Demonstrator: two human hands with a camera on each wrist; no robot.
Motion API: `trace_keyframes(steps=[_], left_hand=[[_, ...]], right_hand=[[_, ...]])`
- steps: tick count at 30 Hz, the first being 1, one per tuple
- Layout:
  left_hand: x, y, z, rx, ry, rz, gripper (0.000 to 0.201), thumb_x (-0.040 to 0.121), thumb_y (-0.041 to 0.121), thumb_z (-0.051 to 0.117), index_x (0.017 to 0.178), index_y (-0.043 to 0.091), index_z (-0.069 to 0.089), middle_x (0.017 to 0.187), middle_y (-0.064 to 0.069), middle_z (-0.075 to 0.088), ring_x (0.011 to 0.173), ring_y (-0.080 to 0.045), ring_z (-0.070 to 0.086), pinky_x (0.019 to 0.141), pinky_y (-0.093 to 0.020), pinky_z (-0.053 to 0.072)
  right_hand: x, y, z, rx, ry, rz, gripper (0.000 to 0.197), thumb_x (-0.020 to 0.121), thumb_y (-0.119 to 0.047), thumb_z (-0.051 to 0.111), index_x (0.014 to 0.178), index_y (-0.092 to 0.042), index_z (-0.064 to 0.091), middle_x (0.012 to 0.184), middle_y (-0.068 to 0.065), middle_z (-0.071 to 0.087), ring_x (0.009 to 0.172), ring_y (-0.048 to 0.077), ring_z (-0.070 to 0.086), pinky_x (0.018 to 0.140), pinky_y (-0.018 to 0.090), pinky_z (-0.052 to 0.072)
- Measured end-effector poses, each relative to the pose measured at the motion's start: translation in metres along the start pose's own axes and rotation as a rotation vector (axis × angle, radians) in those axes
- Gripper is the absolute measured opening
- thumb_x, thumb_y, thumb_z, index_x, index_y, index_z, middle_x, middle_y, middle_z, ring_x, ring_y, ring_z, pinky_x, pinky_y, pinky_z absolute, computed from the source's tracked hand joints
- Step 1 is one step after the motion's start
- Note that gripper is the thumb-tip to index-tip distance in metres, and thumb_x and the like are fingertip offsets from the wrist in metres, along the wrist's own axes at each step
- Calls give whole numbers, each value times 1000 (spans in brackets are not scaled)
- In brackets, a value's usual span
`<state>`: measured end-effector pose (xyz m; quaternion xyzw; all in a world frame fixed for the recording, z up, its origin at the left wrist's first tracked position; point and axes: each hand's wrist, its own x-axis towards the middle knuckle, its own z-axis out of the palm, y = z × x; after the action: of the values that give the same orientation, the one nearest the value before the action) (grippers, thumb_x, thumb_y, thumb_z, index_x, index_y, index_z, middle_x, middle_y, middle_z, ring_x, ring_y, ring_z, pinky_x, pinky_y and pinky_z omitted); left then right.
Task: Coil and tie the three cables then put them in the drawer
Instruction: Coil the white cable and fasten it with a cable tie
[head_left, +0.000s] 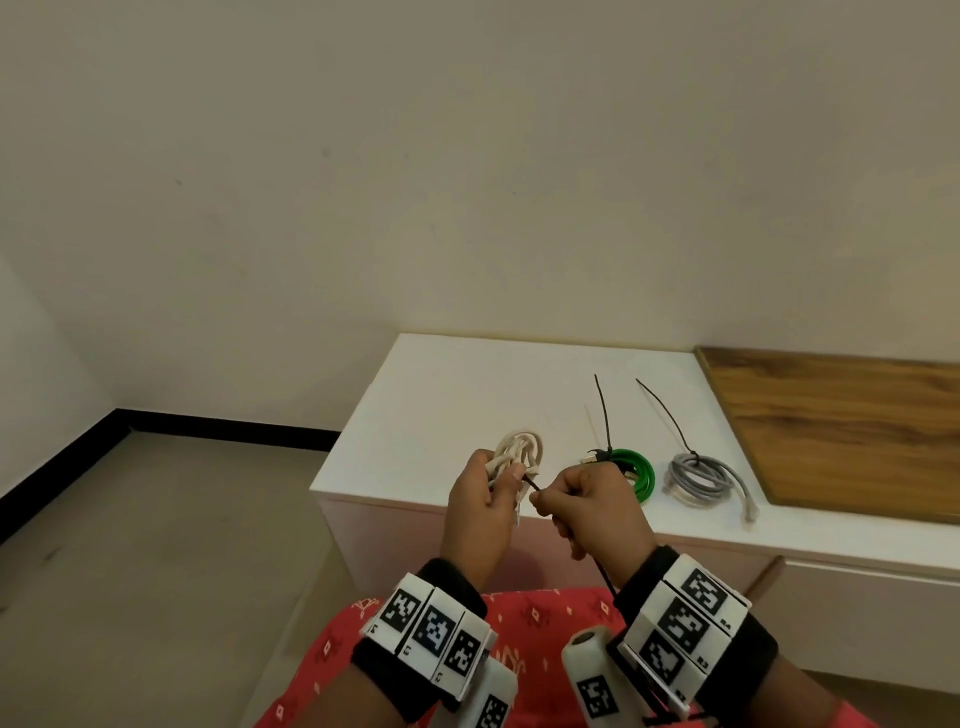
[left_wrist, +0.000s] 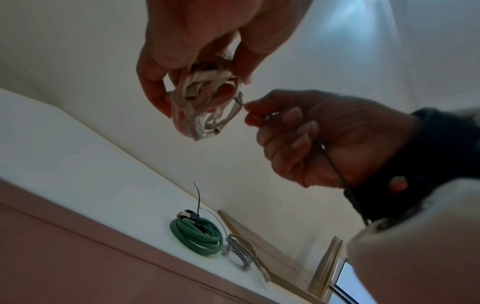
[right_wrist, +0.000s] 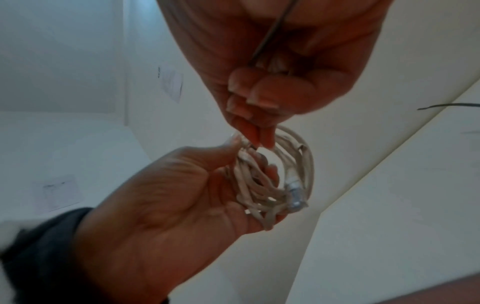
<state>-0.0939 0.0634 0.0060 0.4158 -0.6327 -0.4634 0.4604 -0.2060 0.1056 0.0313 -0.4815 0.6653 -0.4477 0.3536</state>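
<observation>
The off-white flat cable (head_left: 519, 451), wound into a loose, uneven coil with a clear plastic plug (right_wrist: 295, 198) hanging among its loops, is held in the air above the front edge of the white cabinet top (head_left: 457, 384). The left hand (head_left: 480, 506) grips the bundle, fingers curled round the loops and thumb laid across them. The right hand (head_left: 589, 512) pinches a thin black zip tie (left_wrist: 335, 162) between thumb and forefinger right at the coil; the tie's tail runs back through the curled fingers and past the wrist. On the cabinet top, just beside each other, lie a green round cable coil (head_left: 635, 472) and a grey round cable coil (head_left: 698, 475), each cinched with a black zip tie whose long tail sticks up. A brown wooden panel (head_left: 841, 431) adjoins the white surface on the right. Both wrists carry black bands with white blocks printed with black square coded markers (head_left: 691, 616); small digits beside them are too small to read.
</observation>
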Motion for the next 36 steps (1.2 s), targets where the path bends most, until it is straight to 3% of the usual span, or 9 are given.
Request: trace_keyframes(steps=[4,8,14,21,24,28,30,33,36], left_hand=[[-1,-1,1,1,11,-3,11,93,12,47,83,9,50,69,-1,54,62,-14,49,58,-26,40],[1,1,-3,-23,-9,-34,16,92,9,47,77,15,48,66,1,53,54,-3,49,54,-18,41],[8,0,-11,-11,37,-20,18,92,10,47,76,16,45,66,-1,49,62,-17,45,59,-30,39],[4,-1,-10,52,-5,8,11,94,14,44,91,6,50,78,-4,58,71,-19,54,65,-28,44],[1,1,-11,90,-5,22,10,95,13,43,89,7,48,73,2,54,66,-13,50,58,-17,41],[-6,4,-7,127,-78,21,9,95,16,42,89,12,47,71,1,53,64,-15,49,62,-34,45],[-9,3,-2,146,-94,17,9,95,17,42,92,11,47,74,0,55,66,-16,51,65,-36,46],[-13,4,3,116,-109,3,4,95,15,42,99,12,42,76,4,55,63,-10,52,60,-26,46],[-12,6,3,58,-87,-16,17,94,10,43,106,14,32,83,8,53,67,-4,54,58,-14,47]], right_hand=[[-6,-6,6,4,-52,-104,29,81,-3,60,53,1,55,39,-1,41,28,6,33,34,18,31],[-7,-5,7,14,-87,-137,27,82,-7,62,61,9,59,41,-1,41,31,6,35,36,19,34],[-7,-9,4,212,-210,18,18,84,-7,60,72,4,67,41,-4,50,35,11,42,40,22,40],[-3,2,7,226,-52,167,28,83,-3,53,55,0,56,32,-3,38,28,11,29,36,18,26],[0,11,7,221,19,227,30,81,-1,51,52,0,53,33,-1,35,27,10,26,37,17,24],[0,15,8,264,43,245,30,81,0,51,51,-1,52,32,-2,35,28,10,25,37,16,23],[-1,14,10,308,30,245,29,82,0,52,53,0,53,32,-3,37,28,10,26,36,16,23],[-4,13,10,384,25,252,27,83,-1,55,55,1,56,32,-3,39,28,8,28,35,16,23],[-6,12,11,436,31,249,27,84,-4,59,57,0,58,32,-3,41,28,7,30,35,15,26]])
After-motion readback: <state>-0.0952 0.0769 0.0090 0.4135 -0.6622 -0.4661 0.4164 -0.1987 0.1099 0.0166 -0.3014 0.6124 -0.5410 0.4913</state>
